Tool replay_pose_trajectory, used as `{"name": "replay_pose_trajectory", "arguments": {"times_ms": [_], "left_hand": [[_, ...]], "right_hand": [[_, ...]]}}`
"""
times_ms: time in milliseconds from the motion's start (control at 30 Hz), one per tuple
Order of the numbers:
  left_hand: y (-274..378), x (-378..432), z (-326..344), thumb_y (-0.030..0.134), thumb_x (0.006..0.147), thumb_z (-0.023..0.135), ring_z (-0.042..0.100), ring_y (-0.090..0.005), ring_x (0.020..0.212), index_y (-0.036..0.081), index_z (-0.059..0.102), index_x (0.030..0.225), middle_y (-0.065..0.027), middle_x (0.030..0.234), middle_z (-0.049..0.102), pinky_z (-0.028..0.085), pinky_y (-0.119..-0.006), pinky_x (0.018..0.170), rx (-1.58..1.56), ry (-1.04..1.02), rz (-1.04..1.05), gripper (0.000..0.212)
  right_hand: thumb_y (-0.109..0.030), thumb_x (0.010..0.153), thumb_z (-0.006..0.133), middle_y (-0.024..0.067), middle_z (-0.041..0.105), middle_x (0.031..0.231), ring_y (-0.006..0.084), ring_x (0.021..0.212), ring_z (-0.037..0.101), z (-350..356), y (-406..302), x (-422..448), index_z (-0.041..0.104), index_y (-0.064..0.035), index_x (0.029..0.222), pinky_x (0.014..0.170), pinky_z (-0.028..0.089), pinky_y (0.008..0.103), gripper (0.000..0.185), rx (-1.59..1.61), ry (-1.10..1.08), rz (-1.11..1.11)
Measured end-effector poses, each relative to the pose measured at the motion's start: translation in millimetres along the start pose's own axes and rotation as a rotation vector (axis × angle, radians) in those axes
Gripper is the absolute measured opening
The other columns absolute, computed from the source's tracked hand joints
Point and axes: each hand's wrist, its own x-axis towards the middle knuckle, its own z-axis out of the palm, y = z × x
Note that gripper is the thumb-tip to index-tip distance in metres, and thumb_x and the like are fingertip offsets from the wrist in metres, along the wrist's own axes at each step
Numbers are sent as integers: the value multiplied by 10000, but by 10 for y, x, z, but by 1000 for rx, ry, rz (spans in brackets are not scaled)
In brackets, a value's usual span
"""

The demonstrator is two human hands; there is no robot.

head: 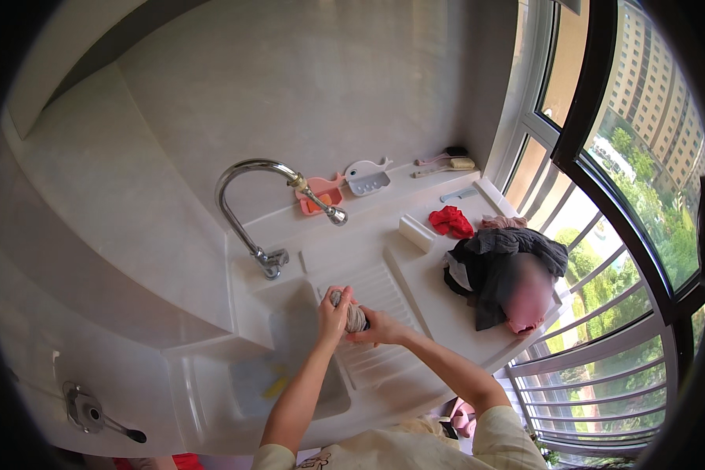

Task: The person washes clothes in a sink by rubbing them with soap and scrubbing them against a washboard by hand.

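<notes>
A bunched, light grey-beige cloth [355, 318] is held between both hands, over the edge where the sink basin meets the ribbed washboard [378, 294]. My left hand [332, 311] grips its upper left end. My right hand [377, 327] is closed around its lower right end, beside a small dark part. The sink basin [299, 329] lies below and to the left, with water and something yellow [276, 380] in it. The chrome faucet [258, 161] arches above the hands, its spout head [336, 215] over the back of the washboard.
Dark clothes [482, 276] and pink cloth [526, 299] are piled at the right, near a red cloth [451, 222]. Whale-shaped soap dishes [367, 179], [323, 197] and brushes [446, 167] line the back ledge. A white block [417, 233] stands by the washboard. Barred windows [599, 376] flank the right side.
</notes>
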Motion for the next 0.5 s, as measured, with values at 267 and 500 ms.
{"name": "replay_pose_trajectory", "arguments": {"times_ms": [267,500], "left_hand": [[195,58,50,384,944,548,664,-222,707,17,576,912,-146,833,659,544,-362,642,-262,4,-409,369],[240,4,286,211,904,603,592,-238,1052,68,581,1069,-98,1023,645,461,-410,928,-714,-140,-573,219]], "right_hand": [[-209,845,621,146,647,863,276,817,628,-1638,565,65,670,-17,816,709,482,367,201,-209,655,-44],[-236,735,717,131,636,817,331,768,633,-1842,759,845,522,-66,1084,652,498,444,435,-853,896,-120]]}}
